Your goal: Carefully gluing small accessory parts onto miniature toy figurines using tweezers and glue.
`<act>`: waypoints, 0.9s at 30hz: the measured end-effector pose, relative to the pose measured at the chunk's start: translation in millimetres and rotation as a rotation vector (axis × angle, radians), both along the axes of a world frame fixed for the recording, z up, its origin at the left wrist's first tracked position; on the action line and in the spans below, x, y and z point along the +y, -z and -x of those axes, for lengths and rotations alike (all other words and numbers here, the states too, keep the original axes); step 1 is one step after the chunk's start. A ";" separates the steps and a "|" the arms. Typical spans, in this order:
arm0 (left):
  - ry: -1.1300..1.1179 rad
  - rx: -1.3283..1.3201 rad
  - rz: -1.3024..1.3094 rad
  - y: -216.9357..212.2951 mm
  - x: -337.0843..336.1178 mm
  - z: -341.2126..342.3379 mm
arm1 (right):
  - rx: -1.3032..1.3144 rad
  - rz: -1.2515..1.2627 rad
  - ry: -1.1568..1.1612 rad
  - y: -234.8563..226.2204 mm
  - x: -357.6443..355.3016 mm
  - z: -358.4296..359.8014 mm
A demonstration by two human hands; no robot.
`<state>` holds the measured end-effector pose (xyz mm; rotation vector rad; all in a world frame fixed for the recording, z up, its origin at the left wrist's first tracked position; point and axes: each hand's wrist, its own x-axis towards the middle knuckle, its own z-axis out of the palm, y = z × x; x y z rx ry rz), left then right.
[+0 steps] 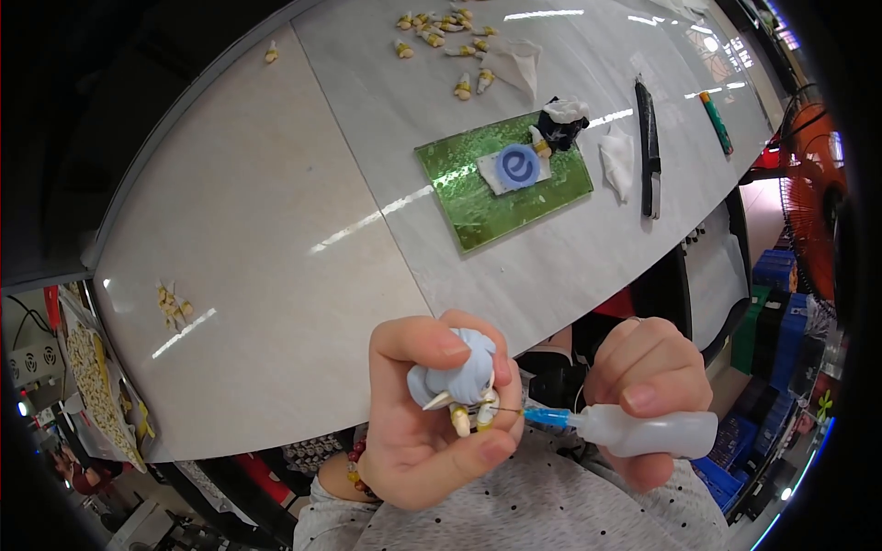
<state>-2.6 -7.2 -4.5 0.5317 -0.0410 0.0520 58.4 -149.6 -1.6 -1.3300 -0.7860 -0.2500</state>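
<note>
Fingers [441, 347] of the left hand [404, 450] are curling around a small figurine [464, 372] with pale-blue hair and a pointed ear, holding it in front of the person's body, just beyond the near edge of the bench [248, 202]. A beaded bracelet [356, 466] is circling the left wrist. The right hand [661, 372] is gripping a whitish bottle [657, 432] lying sideways, its blue nozzle [549, 417] and thin needle pointing at the figurine's lower part; whether the needle is touching, one cannot tell.

Farther out, a green plate [478, 225] is lying on the bench, carrying a blue disc [517, 167] with a spiral on a white pad [491, 174]. At its far right corner a dark piece with a white top [562, 124] is sitting. To the right, a white tissue [617, 163], a black tool [649, 147] and a green stick [717, 124] are lying apart.

Small yellow-and-white pieces [432, 37] are scattering across the far side beside a crumpled tissue [516, 66]; a smaller cluster [173, 305] is resting at the left. Beyond the bench, an orange fan [810, 165] is standing at the right.
</note>
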 end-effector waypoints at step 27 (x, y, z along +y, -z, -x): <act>0.330 0.210 0.383 -6.7 17.3 -1.3 | 0.106 -0.250 0.235 7.0 -50.7 -34.8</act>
